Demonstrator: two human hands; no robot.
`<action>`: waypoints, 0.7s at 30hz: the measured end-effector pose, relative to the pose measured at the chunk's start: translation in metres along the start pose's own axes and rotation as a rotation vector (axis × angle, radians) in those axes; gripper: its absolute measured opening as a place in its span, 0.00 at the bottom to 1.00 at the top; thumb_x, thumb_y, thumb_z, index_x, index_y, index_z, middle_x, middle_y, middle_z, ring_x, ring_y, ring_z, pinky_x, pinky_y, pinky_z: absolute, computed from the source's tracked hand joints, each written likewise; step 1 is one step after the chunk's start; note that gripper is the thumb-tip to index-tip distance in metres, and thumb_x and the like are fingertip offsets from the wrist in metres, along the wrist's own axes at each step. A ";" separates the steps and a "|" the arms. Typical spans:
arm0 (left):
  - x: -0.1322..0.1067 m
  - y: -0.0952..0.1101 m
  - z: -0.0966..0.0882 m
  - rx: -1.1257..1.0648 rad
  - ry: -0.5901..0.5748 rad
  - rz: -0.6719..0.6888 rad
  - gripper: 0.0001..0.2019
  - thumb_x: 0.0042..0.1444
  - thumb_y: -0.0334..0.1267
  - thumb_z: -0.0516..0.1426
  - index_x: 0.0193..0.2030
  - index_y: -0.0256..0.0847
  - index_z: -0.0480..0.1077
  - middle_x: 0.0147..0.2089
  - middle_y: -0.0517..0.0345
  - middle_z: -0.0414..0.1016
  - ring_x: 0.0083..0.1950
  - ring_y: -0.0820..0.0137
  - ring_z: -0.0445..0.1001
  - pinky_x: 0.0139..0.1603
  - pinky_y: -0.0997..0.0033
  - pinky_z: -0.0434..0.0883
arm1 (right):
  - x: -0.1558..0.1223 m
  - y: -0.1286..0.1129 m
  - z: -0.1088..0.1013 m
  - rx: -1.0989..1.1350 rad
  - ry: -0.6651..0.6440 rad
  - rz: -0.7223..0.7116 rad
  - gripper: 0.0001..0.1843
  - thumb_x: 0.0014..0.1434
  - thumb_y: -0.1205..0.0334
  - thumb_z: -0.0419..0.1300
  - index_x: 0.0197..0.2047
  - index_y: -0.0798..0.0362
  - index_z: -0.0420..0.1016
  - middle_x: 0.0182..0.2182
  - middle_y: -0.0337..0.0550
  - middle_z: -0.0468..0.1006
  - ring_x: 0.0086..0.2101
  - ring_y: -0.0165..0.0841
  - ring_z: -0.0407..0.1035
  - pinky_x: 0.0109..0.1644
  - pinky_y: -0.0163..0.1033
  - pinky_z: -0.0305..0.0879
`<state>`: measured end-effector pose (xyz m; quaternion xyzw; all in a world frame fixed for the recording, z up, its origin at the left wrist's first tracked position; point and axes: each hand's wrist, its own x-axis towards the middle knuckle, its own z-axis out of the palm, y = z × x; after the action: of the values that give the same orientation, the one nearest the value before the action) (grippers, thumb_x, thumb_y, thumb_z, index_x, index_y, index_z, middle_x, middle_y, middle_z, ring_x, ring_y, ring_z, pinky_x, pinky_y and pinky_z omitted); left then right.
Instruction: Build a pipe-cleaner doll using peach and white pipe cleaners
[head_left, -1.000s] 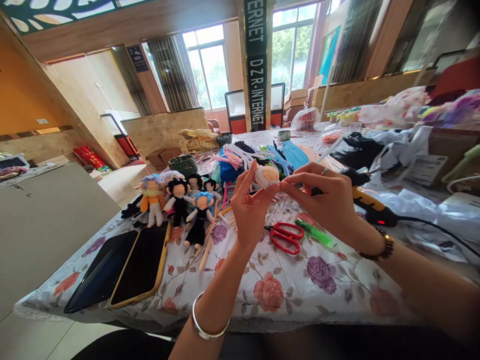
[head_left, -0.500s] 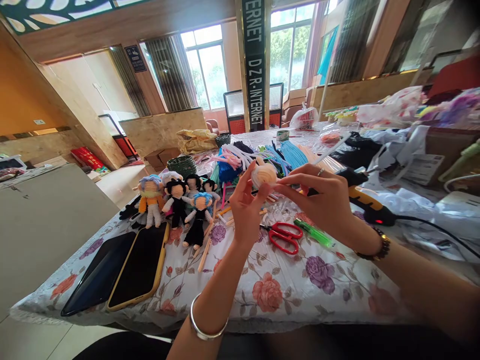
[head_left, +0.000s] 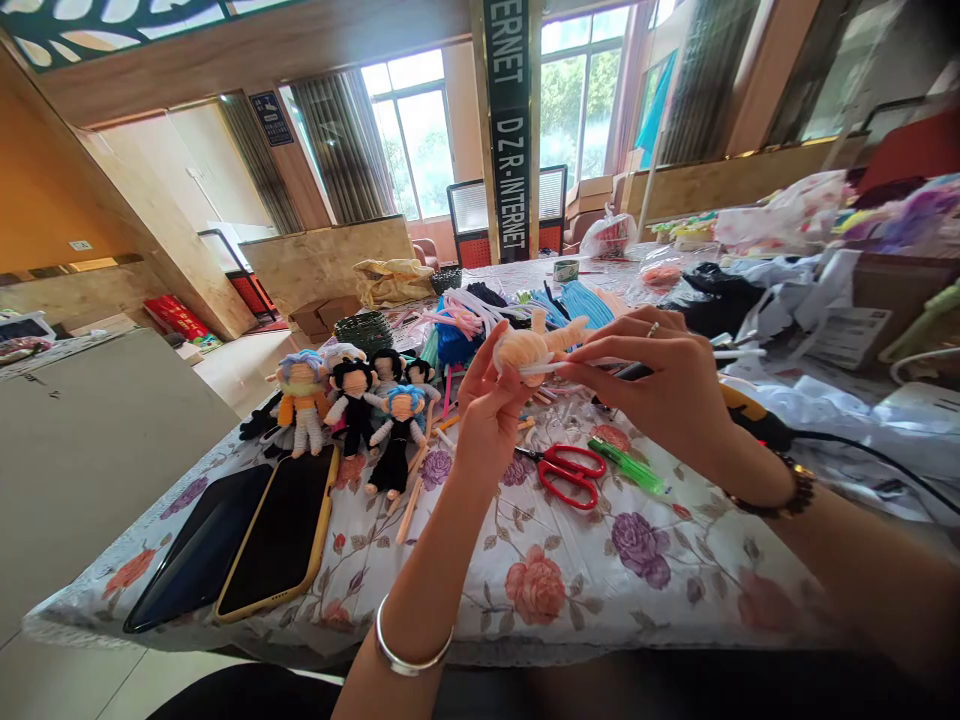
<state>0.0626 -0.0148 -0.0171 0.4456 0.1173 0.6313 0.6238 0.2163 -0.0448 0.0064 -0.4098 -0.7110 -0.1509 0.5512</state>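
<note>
A peach-coloured doll piece (head_left: 523, 347), wound from fuzzy pipe cleaner, is up above the table in my left hand (head_left: 486, 412), whose fingers and thumb close around it. A white pipe cleaner (head_left: 551, 368) runs along its lower side. My right hand (head_left: 660, 365) pinches that white strand at the piece's right side. Below the hands lie red-handled scissors (head_left: 571, 474) and a green utility knife (head_left: 628, 466). Behind my right wrist a yellow and black glue gun (head_left: 754, 412) is partly hidden.
Several finished dolls (head_left: 352, 392) lie at the left, beside two phones (head_left: 271, 545) on the flowered tablecloth (head_left: 480, 600). Bundles of coloured pipe cleaners (head_left: 469, 320) sit behind my hands. A black cord (head_left: 874, 445) trails right, near white bags and cloth.
The doll piece has turned, so its longer peach part now points right. My right hand has moved slightly right, and the white strand shows more clearly.
</note>
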 end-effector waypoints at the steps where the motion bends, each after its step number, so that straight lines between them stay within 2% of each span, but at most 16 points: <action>1: 0.000 0.000 0.000 -0.003 -0.003 -0.004 0.32 0.47 0.32 0.62 0.61 0.51 0.63 0.53 0.57 0.74 0.44 0.71 0.76 0.46 0.74 0.73 | 0.001 0.000 -0.001 0.025 -0.018 0.021 0.07 0.51 0.54 0.66 0.27 0.47 0.80 0.26 0.40 0.79 0.31 0.35 0.70 0.42 0.45 0.63; 4: 0.001 0.000 -0.001 -0.006 -0.004 -0.015 0.31 0.47 0.32 0.62 0.59 0.50 0.65 0.51 0.57 0.75 0.44 0.72 0.76 0.46 0.74 0.74 | 0.003 -0.002 -0.005 0.128 -0.072 0.106 0.08 0.51 0.54 0.66 0.27 0.48 0.80 0.25 0.39 0.78 0.27 0.31 0.70 0.36 0.40 0.65; 9: -0.001 0.000 -0.001 0.032 0.008 -0.039 0.20 0.50 0.36 0.60 0.53 0.47 0.71 0.48 0.57 0.76 0.49 0.67 0.75 0.53 0.68 0.73 | 0.005 -0.005 -0.012 0.186 -0.139 0.233 0.09 0.51 0.53 0.65 0.29 0.49 0.80 0.24 0.38 0.75 0.23 0.28 0.65 0.26 0.36 0.60; 14: -0.002 0.000 -0.001 -0.006 0.027 -0.123 0.14 0.51 0.37 0.60 0.46 0.40 0.74 0.45 0.54 0.77 0.50 0.61 0.76 0.56 0.59 0.71 | 0.008 -0.006 -0.018 0.160 -0.181 0.297 0.13 0.51 0.48 0.65 0.29 0.50 0.81 0.24 0.38 0.75 0.22 0.27 0.63 0.26 0.36 0.57; 21: -0.001 0.000 0.001 -0.053 0.113 -0.188 0.09 0.55 0.35 0.57 0.42 0.34 0.74 0.41 0.53 0.79 0.46 0.65 0.78 0.57 0.62 0.71 | 0.007 -0.002 -0.017 0.188 -0.262 0.353 0.13 0.50 0.49 0.64 0.29 0.51 0.82 0.23 0.38 0.75 0.21 0.25 0.61 0.23 0.35 0.55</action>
<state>0.0628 -0.0166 -0.0168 0.3795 0.1769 0.5970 0.6843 0.2255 -0.0544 0.0192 -0.4908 -0.7047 0.0693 0.5077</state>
